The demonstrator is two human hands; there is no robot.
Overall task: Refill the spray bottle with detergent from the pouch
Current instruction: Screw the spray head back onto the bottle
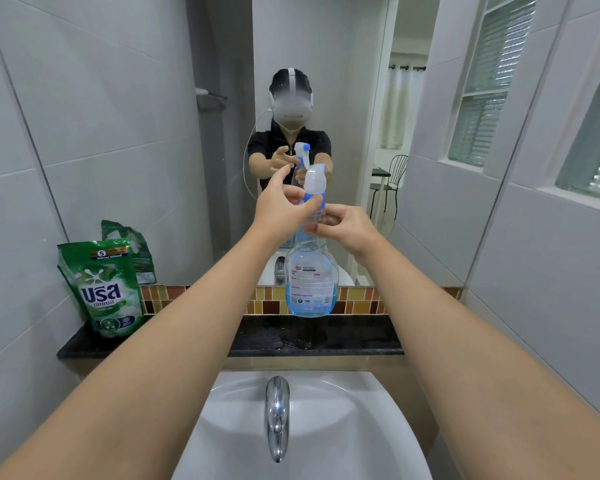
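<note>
The bottle [310, 282] is held upright above the table [264, 337], its long axis running twelve to six, a little blue liquid pooled at the bottom. The right hand [343, 226] wraps the neck from the three o'clock side, a closed grip that steadies the body. The left hand [284, 202] comes in from nine o'clock and pinches the blue collar just under the spray head [315, 181], thumb and forefinger curled on it, the other fingers raised. Both grips sit on the same vertical axis, left directly above right, so the likely next move, unscrewing the head, turns about that axis. The pouch [104, 289] stands on the table at eight o'clock from the bottle, well apart, nearer the left hand.
</note>
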